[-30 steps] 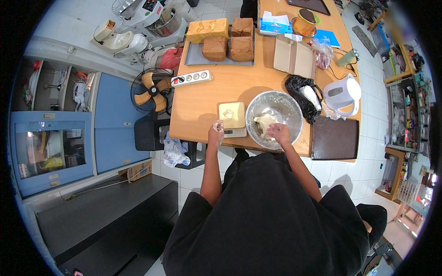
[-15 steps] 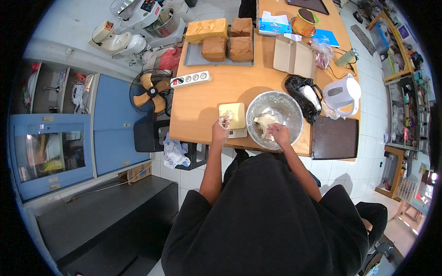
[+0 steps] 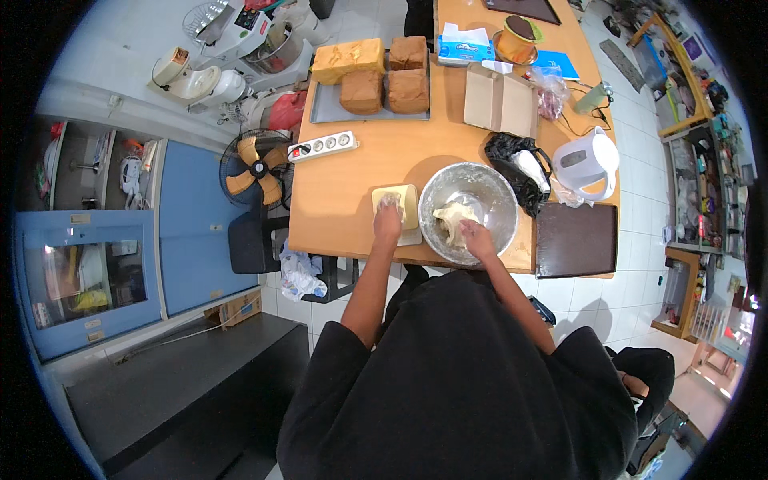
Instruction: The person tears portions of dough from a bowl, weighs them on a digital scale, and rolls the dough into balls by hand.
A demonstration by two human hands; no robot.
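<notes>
At the far left, off the table, a fan (image 3: 253,170) is seen, with a power strip (image 3: 323,146) on the table (image 3: 344,200) beside it. The left hand (image 3: 389,221), raised slightly half a second ago, is now pressed flat on a dough piece (image 3: 392,200) lying on the scale (image 3: 397,211); its fingers seem together, laid on the dough. So a portion appears to have been set down for weighing. To the right, the right hand (image 3: 478,238) is kept inside the steel bowl (image 3: 468,212), fingers closed on the dough mass (image 3: 450,220). Loaves (image 3: 384,76) lie on a tray at the far edge; a white kettle (image 3: 586,162) stands at right.
</notes>
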